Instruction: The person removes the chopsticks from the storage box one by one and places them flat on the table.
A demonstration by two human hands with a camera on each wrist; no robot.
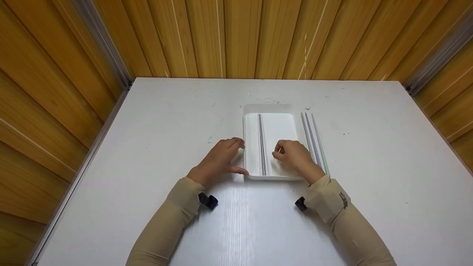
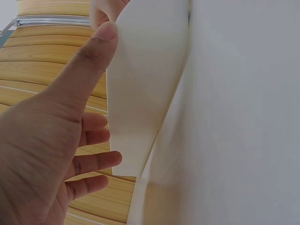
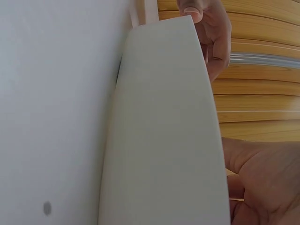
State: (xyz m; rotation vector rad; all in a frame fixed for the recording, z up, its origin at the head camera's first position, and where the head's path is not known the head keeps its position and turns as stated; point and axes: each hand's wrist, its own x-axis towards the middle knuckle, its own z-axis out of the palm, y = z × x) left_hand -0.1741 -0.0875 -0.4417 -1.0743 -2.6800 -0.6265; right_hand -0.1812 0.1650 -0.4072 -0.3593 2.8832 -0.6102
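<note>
A white rectangular tray (image 1: 284, 125) stands in the middle of the table. Grey chopsticks (image 1: 262, 144) lie close together lengthwise in its left part. My left hand (image 1: 221, 159) is at the tray's left side, thumb by the near corner, fingers at the rim. In the left wrist view the thumb touches the tray's upper edge and the fingers are spread along its wall. Over the right part of the tray is my right hand (image 1: 293, 155), its fingers loosely curled, with nothing visible between thumb and forefinger. The tray wall partly hides these fingers in the right wrist view.
Just right of the tray, several more slender chopsticks (image 1: 317, 144) lie lengthwise, partly behind the right wrist. The white table (image 1: 177, 111) has small dark marks. Wood-look panels (image 1: 240, 37) stand behind it and at both sides.
</note>
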